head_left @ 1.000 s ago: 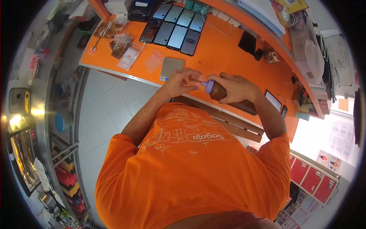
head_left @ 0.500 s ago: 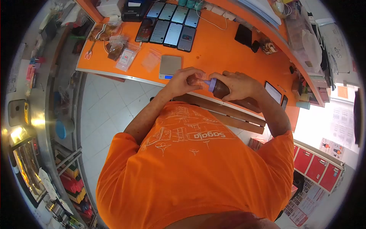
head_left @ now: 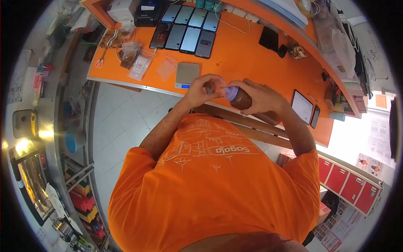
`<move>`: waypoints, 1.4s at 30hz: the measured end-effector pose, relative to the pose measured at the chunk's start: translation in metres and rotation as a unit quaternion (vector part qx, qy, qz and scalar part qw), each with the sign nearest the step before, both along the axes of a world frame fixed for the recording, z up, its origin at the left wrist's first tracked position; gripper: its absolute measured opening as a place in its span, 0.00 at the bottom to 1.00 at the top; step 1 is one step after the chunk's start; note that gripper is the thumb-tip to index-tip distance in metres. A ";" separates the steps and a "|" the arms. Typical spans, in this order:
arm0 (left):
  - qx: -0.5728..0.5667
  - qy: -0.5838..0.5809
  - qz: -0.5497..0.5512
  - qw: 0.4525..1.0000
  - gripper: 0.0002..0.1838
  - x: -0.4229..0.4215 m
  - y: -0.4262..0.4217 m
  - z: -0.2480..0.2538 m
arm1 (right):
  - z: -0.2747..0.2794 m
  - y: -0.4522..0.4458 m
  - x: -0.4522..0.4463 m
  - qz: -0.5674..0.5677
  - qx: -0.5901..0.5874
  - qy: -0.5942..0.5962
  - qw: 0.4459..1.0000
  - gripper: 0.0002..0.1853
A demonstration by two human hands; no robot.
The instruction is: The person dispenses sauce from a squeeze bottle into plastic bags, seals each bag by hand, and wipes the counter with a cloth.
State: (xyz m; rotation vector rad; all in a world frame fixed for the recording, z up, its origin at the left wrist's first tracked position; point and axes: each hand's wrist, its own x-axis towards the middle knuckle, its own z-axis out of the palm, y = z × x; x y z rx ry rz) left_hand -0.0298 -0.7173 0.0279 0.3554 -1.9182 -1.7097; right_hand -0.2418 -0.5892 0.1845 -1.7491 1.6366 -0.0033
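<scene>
My right hand (head_left: 264,97) is wrapped round a squeeze bottle (head_left: 242,101) with brown contents and a purple cap. The bottle lies tilted almost on its side, its nozzle pointing left. Thumb and fingers of my left hand (head_left: 200,91) curl round a small clear plastic bag (head_left: 215,86). The nozzle tip is at the bag's opening; how far inside it reaches is too small to tell. Just behind my left hand, a small digital scale (head_left: 187,73) with a lit blue display sits near the front edge of the orange table (head_left: 239,54).
Several phones (head_left: 192,38) lie in two rows at the back, beside a black device (head_left: 147,12). Plastic packets (head_left: 140,66) and scissors (head_left: 100,63) are on the left. A tablet (head_left: 302,106) rests at right, and a dark phone (head_left: 268,38) lies farther back.
The bottle has shifted slightly left, its nozzle closer to the bag in my left hand. My left hand has barely moved. The whole view has tilted a little.
</scene>
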 end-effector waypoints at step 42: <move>0.132 0.068 0.171 0.974 0.06 0.100 -0.064 0.045 | -0.071 -0.107 0.133 -0.217 -0.351 -0.304 0.859 0.07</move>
